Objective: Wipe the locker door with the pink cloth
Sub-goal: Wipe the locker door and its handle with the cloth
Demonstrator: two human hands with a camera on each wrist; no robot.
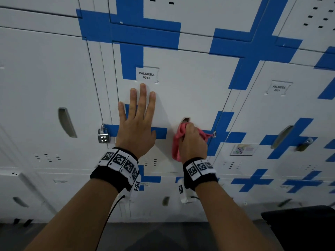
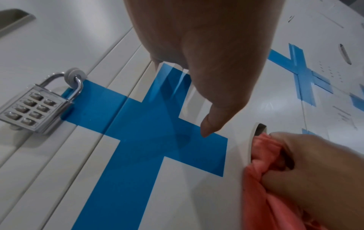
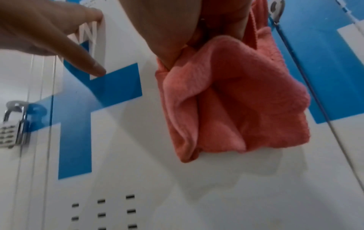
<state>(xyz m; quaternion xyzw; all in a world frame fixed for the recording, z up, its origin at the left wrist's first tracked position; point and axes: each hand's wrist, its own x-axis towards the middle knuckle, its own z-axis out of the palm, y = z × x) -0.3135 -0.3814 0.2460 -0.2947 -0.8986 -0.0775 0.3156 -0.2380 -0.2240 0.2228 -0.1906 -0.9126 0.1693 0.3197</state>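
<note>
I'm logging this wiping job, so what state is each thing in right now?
Locker door: closed, no lock through its hasp loop.
Pink cloth: bunched up, gripped at the door's handle recess.
Right hand: curled round the cloth.
Left hand: flat on the door, fingers straight.
Padlock: shackle closed, hanging on the neighbouring locker's hasp.

Even, soft indoor light on the lockers [image 1: 190,91]; head view dims toward the lower corners. Lines bow at the frame edges. Faint shadow under the pink cloth [image 3: 232,96]. Right wrist view blurred; padlock [image 3: 13,124] smeared.
</note>
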